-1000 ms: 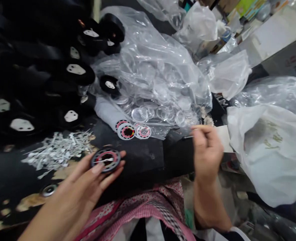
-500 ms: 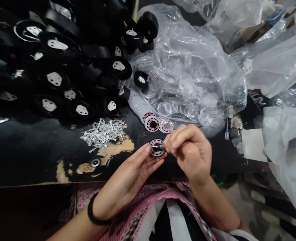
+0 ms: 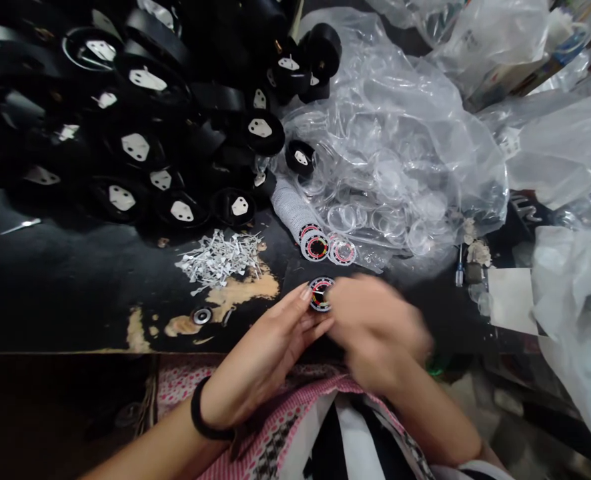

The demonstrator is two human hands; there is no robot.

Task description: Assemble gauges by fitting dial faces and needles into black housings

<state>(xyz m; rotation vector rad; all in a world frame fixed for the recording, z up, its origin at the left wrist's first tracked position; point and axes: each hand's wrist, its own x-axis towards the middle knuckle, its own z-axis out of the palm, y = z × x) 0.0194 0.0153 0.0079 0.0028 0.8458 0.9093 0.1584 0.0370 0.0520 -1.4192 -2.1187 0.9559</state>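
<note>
Gauge (image 3: pixel 318 295) just below frame centre, gripped by left hand (image 3: pixel 275 340); blurred right hand (image 3: pixel 380 327) overlaps its right edge, grip unclear.

Dim scene; right grip (image 3: pixel 383 327) motion-blurred; glare on clear plastic (image 3: pixel 395 87).

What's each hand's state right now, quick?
Left hand: closed, holding the round dial.
Right hand: blurred over the dial's right side; whether its grip holds anything cannot be told.
</note>
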